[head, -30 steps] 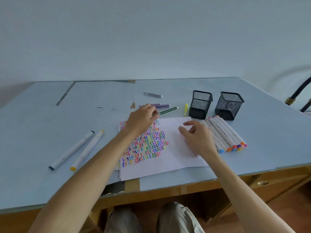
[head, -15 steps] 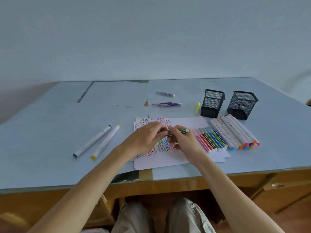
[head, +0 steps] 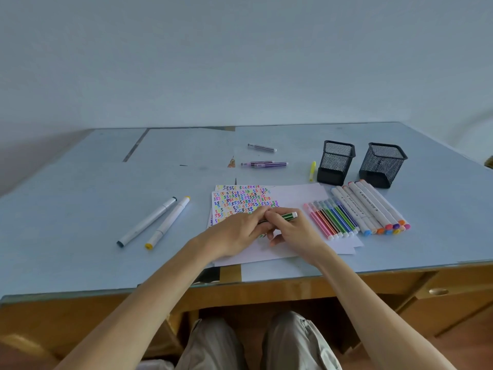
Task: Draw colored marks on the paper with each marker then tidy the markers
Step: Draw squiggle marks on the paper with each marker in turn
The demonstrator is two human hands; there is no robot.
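Both hands pinch one green marker [head: 285, 216] at frame centre, over the paper [head: 298, 194]
Its long axis runs left-right; left hand [head: 237, 232] grips the left end, right hand [head: 293, 232] the barrel; white end points right.

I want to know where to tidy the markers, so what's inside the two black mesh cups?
Nothing shows through the mesh or above the rims of the left mesh cup or the right mesh cup. Their floors are hidden by the solid bases, so a small item there cannot be ruled out.
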